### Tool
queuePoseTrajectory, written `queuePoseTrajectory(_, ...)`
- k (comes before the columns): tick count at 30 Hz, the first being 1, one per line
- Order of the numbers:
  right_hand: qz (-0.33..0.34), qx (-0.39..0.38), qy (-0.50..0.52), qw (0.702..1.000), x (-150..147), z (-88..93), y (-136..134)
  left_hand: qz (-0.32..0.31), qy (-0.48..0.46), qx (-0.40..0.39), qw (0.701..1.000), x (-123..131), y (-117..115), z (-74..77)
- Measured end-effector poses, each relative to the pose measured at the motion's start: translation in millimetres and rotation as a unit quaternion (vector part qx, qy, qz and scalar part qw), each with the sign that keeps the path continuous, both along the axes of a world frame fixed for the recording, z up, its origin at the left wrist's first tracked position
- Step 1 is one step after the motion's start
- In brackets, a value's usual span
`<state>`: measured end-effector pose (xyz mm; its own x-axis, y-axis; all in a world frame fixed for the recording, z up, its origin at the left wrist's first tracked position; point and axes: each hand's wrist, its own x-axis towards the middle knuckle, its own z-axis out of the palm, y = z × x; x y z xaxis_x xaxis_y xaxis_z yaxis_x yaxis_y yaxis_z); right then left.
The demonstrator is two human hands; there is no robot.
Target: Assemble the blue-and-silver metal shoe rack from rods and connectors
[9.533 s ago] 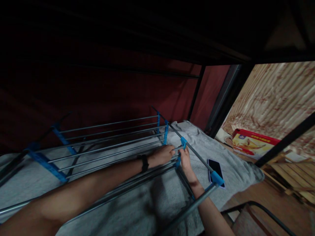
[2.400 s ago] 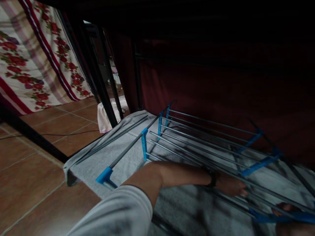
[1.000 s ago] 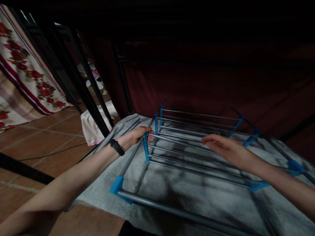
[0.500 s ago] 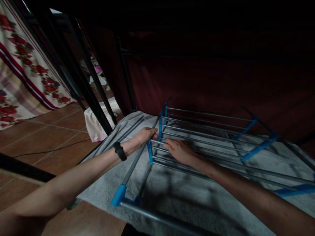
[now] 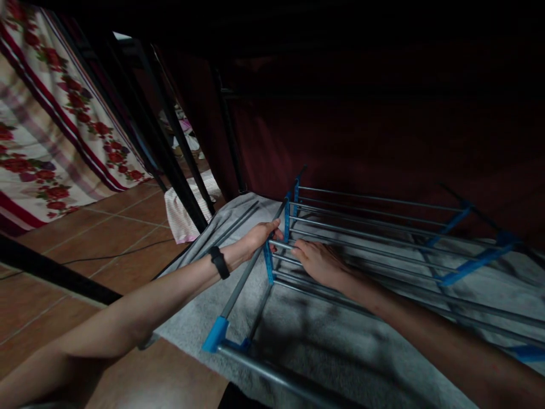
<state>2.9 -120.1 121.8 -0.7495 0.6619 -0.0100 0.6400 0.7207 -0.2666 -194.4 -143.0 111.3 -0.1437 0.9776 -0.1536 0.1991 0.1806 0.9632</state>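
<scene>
Left hand [image 5: 259, 234] grasping bracket [image 5: 269, 264]; right hand [image 5: 318, 261], just beside, gripping rod [image 5: 281, 245]. Rod likely light, stiff, smooth; best held at end between hands.

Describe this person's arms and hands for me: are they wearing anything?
The left hand and right hand are bare, without gloves. A broad, smooth black wristband, possibly a watch, circles the left wrist; the right wrist has none. Both forearms are sleeveless.

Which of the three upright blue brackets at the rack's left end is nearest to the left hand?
The front bracket, its top at the left hand; the middle bracket and back bracket stand farther from it.
</scene>
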Motion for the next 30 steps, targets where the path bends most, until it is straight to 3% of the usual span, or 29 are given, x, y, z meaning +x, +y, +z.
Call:
queuePoseTrajectory(13, 0.012, 0.035, -0.009, 0.999, 1.6, -11.1, -4.0, 0.015, -0.055, -0.061, 0.997, 3.3, 0.7, 1.9)
queuePoseTrajectory(30, 0.015, -0.05, 0.0, 0.999, -1.6, -2.1, 1.8, 0.011, -0.035, -0.059, 0.998, 5.8, -1.5, 5.9)
